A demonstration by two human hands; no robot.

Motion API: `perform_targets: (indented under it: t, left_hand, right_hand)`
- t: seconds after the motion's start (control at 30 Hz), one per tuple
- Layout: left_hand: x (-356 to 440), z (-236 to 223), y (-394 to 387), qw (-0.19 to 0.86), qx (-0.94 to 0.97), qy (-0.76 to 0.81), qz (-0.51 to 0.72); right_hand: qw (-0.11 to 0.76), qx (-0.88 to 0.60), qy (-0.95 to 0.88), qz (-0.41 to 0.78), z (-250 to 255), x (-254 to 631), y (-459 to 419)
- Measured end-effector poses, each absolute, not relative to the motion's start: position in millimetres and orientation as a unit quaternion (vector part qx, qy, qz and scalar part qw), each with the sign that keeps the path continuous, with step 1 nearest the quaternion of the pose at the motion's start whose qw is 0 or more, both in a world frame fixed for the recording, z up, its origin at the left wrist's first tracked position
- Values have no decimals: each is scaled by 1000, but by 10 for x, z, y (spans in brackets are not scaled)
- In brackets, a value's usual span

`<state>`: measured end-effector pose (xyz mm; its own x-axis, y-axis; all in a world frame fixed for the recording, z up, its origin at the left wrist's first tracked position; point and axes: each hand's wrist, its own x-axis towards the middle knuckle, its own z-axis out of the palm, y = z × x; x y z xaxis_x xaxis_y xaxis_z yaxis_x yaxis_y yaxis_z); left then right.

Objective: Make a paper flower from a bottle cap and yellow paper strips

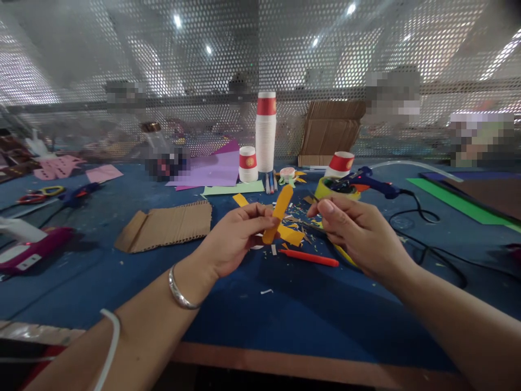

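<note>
The left hand (240, 233) pinches a yellow paper strip (280, 212) with rounded ends between thumb and fingers; the strip stands tilted in front of the right hand (358, 228), apart from it. The right hand is half curled, its thumb and forefinger close together. A dark blade (311, 225) and a yellow loop (345, 258) show just beside and below it; whether it grips them, I cannot tell.

Between the hands, yellow paper scraps (291, 235) and small clippings lie on the table (260, 326), and a red marker (311, 258) lies on the near side of them. To the left of the left hand is a piece of cardboard (173, 225). Beyond the left hand stand a short cup stack (248, 164) and a tall cup stack (266, 138), with purple paper (215, 168) to their left. Just beyond the right hand are a yellow tape roll (323, 189) and a blue glue gun (378, 184); green paper (451, 202) lies farther to its right.
</note>
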<state>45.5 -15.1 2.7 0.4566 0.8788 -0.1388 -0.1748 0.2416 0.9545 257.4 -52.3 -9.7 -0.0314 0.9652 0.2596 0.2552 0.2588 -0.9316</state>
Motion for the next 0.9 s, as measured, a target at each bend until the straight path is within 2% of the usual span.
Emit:
perform_targets:
  t: [0.2,0.3,0.9]
  left_hand:
    - [448,25,-135,686,482,375,394]
    - [461,8,-157,671,509,371,391]
    - [530,-65,-277,689,515,344,375]
  right_hand:
    - [371,-515,-692,344,-26,2519,-553]
    - [338,-517,-705,349,-3,2500,-567]
    - [321,-511,-724,334,-2,2479,-583]
